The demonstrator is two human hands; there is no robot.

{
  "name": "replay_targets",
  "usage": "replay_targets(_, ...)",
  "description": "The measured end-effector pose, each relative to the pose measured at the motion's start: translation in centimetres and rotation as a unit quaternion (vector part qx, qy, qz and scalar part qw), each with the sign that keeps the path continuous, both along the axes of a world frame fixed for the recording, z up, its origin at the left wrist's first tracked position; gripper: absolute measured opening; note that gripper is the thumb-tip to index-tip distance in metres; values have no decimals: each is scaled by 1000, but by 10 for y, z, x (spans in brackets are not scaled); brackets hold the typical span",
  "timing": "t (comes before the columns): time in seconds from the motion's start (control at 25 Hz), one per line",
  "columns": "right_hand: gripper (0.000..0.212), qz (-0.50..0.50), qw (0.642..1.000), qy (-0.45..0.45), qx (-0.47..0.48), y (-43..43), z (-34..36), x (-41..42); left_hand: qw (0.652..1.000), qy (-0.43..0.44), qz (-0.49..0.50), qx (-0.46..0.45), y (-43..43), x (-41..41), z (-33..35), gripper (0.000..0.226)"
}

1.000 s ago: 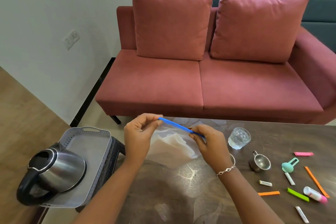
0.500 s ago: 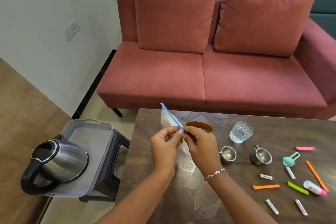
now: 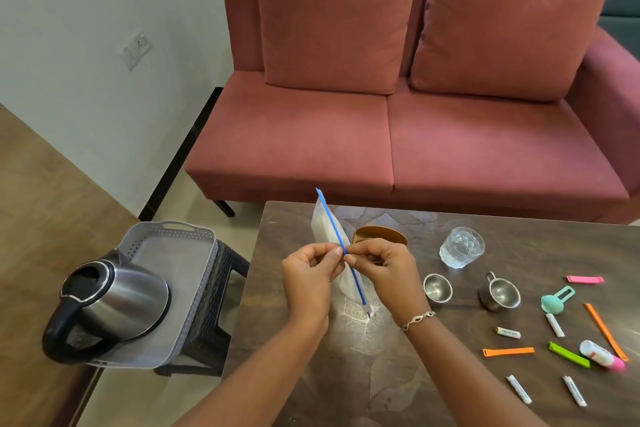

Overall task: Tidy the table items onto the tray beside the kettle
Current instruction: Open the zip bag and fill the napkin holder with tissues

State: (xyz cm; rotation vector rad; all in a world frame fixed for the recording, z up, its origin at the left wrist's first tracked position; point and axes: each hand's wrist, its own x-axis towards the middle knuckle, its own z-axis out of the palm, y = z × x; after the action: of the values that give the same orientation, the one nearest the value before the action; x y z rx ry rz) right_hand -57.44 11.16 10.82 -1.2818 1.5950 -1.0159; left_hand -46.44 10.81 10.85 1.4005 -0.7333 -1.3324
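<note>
Zip bag (image 3: 323,227) in pinch of left hand (image 3: 308,276) and right hand (image 3: 384,269), brown bowl (image 3: 381,236) just behind

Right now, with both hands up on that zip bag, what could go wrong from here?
1. The left hand and right hand only pinch the zip bag by its blue seal; it could slip onto the brown container just behind.
2. The kettle fills the near end of the tray, which seems to overhang the stool; more load there might tip it.
</note>
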Motion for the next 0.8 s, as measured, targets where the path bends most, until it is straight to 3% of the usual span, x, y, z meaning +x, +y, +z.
replay_targets(0.48, 10, 1, 1000, 14, 21, -4, 3, 2, 1000, -29, 6, 1, 1, -1, -5, 18)
replay_targets(0.8, 10, 2, 984, 179, -1, -4, 4, 13, 994, -113, -6, -15, 3, -5, -12, 23)
